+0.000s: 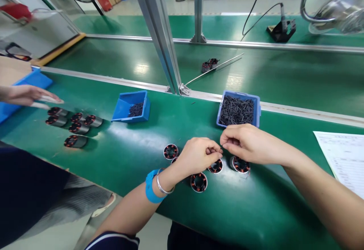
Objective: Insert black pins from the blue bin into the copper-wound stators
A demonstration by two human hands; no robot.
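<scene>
My left hand, with a blue wristband and a silver bangle at the wrist, is closed in a pinch above a motor stator. Close beside it, my right hand is also pinched, over another stator. Whatever lies between the fingertips is too small to make out. Around my left hand stand more round stators with copper windings, one in front and one at its left; another is partly hidden by my wrist. Just behind my right hand is a blue bin full of short black tubes.
A second blue bin holds fewer black pieces. At left, a co-worker's hand is near several stators. A metal post rises from the rail. Paper sheets lie at right; two stators and a thin rod sit beyond the rail.
</scene>
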